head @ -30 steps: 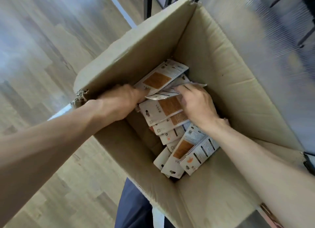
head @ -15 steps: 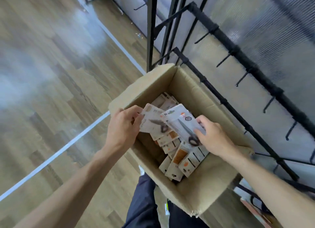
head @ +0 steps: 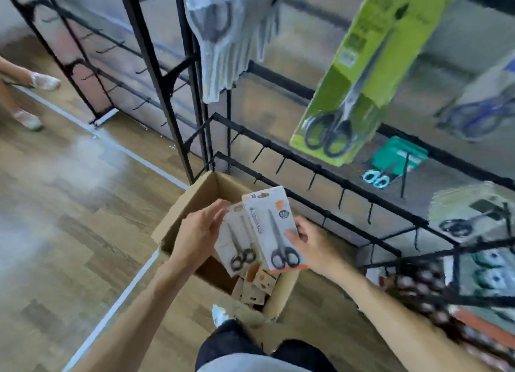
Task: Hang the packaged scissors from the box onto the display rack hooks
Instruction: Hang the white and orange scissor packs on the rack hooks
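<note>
Both hands are working above the open cardboard box (head: 195, 201), which is sitting on the wooden floor (head: 69, 232) right at the foot of the black display rack (head: 348, 176). The right hand (head: 315, 246) is gripping a white-and-orange scissors pack (head: 274, 229), thumb lying across the card's front and fingers curling round its right edge, holding it upright over the box with the black handles at the bottom. Just beside it, partly tucked behind its left edge, a second scissors pack (head: 237, 243) is standing upright too. The left hand (head: 200, 232) is touching that second pack at its left edge, fingers (head: 220, 207) bent around the top corner; how firmly it is clamping I cannot tell, but it is holding the card up. More packs (head: 256, 285) are lying loose in the bottom of the box, backs showing.

Behind the hands, a row of bare hooks (head: 312, 179) is sticking out from the rack's lower rail. Higher up, a green-carded pair of scissors (head: 351, 79) is hanging, tilted and blurred, next to a bunch of clear packs (head: 228, 37). A teal pair (head: 390, 162) is hanging further right. At the far left, another person's feet (head: 36, 98) are showing on the floor.
</note>
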